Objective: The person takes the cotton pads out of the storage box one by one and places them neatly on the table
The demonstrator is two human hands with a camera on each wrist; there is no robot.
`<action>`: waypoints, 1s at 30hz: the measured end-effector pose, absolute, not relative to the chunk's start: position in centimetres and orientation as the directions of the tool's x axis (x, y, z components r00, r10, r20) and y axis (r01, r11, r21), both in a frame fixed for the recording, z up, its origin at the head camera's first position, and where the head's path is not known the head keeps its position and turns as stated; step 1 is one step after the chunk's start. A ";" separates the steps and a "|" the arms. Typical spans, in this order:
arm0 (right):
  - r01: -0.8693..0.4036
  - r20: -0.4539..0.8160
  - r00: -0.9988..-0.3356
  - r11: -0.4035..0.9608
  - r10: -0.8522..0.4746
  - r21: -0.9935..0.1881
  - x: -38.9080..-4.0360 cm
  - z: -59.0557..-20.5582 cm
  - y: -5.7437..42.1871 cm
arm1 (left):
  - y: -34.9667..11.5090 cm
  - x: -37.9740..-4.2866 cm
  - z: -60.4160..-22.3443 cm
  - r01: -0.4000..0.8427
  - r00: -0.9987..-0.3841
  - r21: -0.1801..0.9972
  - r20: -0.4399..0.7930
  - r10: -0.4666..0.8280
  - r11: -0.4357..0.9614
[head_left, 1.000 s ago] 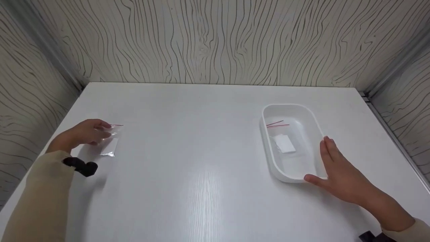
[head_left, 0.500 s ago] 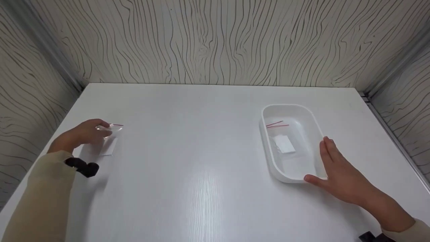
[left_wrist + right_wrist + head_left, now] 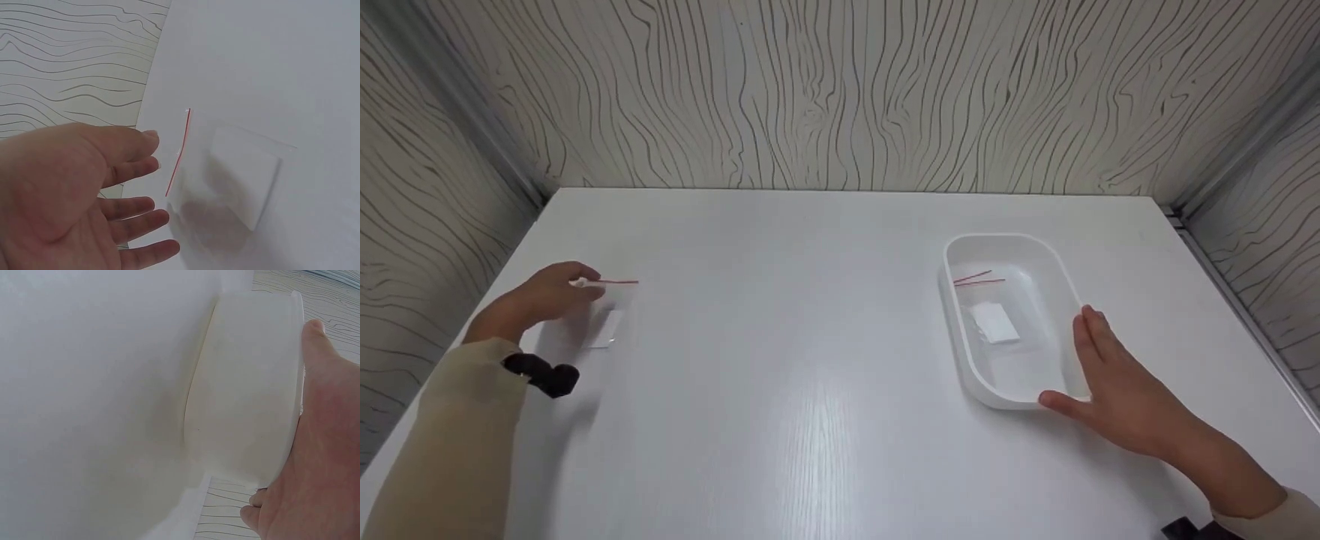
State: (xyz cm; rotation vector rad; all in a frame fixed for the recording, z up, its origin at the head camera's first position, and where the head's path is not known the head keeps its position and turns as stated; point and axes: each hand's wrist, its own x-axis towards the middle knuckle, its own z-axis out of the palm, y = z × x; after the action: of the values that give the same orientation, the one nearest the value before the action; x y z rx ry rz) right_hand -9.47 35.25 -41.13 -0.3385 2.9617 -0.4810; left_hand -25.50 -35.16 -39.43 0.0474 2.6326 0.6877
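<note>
A clear zip-lock bag (image 3: 194, 126) with a red seal line and a white flat piece (image 3: 244, 169) inside lies on the table at the left. Beside its sealed end is my left hand (image 3: 556, 294), its fingers loosely extended; the left wrist view shows a small gap between thumb and bag. On the right stands a white plastic tub (image 3: 960, 341). My right hand (image 3: 1132, 397) rests on its near right corner, fingers lying straight along the side rim and thumb on the front rim. Inside the tub are clear bags with red seal lines (image 3: 981, 280) and a white piece (image 3: 996, 322).
The white table (image 3: 780, 315) stretches between the two hands. A wood-patterned panel (image 3: 825, 90) stands along its far edge, with similar panels at both sides. Black wrist mounts (image 3: 544, 375) sit on the sleeves.
The bag was crumpled and tilted at my left fingers half a second ago; now it lies flatter, released from them. My right hand and the tub stay in place.
</note>
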 end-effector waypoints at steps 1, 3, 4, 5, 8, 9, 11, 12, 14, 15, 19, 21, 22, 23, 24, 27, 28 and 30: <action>-0.200 -0.083 -0.967 0.923 -0.239 -0.327 -9.4 -41.1 35.2 | -35.1 -25.5 -39.4 -0.066 -0.915 0.474 -0.380 0.137 0.878; -0.202 -0.081 -0.967 0.921 -0.241 -0.333 -9.4 -41.1 35.2 | -35.0 -25.5 -39.2 -0.063 -0.918 0.471 -0.374 0.134 0.880; -0.203 -0.080 -0.967 0.920 -0.242 -0.336 -9.4 -41.1 35.2 | -35.0 -25.4 -39.1 -0.061 -0.920 0.470 -0.369 0.133 0.881; -0.203 -0.079 -0.967 0.918 -0.243 -0.340 -9.3 -41.0 35.2 | -34.9 -25.4 -39.1 -0.059 -0.921 0.470 -0.366 0.133 0.881; -0.202 -0.082 -0.966 0.917 -0.244 -0.344 -9.3 -41.0 35.2 | -34.9 -25.4 -39.0 -0.053 -0.927 0.465 -0.352 0.129 0.884; -0.203 -0.081 -0.966 0.917 -0.244 -0.344 -9.3 -41.0 35.2 | -35.0 -25.4 -39.0 -0.046 -0.930 0.465 -0.343 0.132 0.884; -0.204 -0.080 -0.966 0.917 -0.245 -0.344 -9.3 -41.0 35.2 | -35.1 -25.4 -39.1 -0.035 -0.933 0.463 -0.332 0.137 0.886; -0.205 -0.080 -0.966 0.916 -0.246 -0.344 -9.3 -41.0 35.2 | -35.1 -25.5 -39.1 -0.031 -0.935 0.463 -0.327 0.139 0.886; -0.204 -0.080 -0.966 0.917 -0.245 -0.344 -9.3 -41.0 35.2 | -35.2 -25.5 -39.2 -0.025 -0.936 0.466 -0.321 0.143 0.884; -0.203 -0.081 -0.966 0.917 -0.245 -0.344 -9.3 -41.1 35.2 | -35.3 -25.6 -39.2 -0.021 -0.937 0.470 -0.316 0.146 0.883; -0.197 -0.087 -0.967 0.918 -0.240 -0.344 -9.4 -41.0 35.2 | -35.4 -25.6 -39.2 -0.006 -0.939 0.481 -0.304 0.160 0.876; -0.195 -0.090 -0.967 0.919 -0.238 -0.343 -9.4 -41.0 35.2 | -35.3 -25.6 -39.1 0.003 -0.942 0.487 -0.293 0.166 0.873; -0.194 -0.091 -0.967 0.920 -0.238 -0.341 -9.4 -41.0 35.2 | -35.3 -25.6 -39.0 0.006 -0.943 0.490 -0.288 0.169 0.871; -0.194 -0.091 -0.967 0.920 -0.238 -0.340 -9.5 -41.1 35.2 | -35.2 -25.5 -38.9 0.010 -0.944 0.496 -0.282 0.171 0.869; -0.193 -0.091 -0.967 0.921 -0.236 -0.339 -9.5 -41.0 35.2 | -35.1 -25.5 -38.9 0.012 -0.945 0.499 -0.278 0.173 0.866; -0.193 -0.089 -0.968 0.921 -0.236 -0.339 -9.4 -41.0 35.1 | -34.9 -25.4 -38.8 0.014 -0.945 0.513 -0.274 0.179 0.858; -0.193 -0.087 -0.968 0.920 -0.236 -0.342 -9.4 -41.0 35.1 | -34.8 -25.3 -38.7 0.011 -0.944 0.517 -0.276 0.179 0.856; -0.198 -0.080 -0.968 0.918 -0.239 -0.344 -9.4 -41.0 35.1 | -34.7 -25.3 -38.7 0.013 -0.943 0.523 -0.276 0.184 0.852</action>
State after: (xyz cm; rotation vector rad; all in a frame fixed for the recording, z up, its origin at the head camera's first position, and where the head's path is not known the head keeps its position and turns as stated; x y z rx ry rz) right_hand -9.42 35.13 -41.01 -0.3389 2.9574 -0.5121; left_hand -25.29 -34.71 -38.73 0.1487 2.7112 0.7627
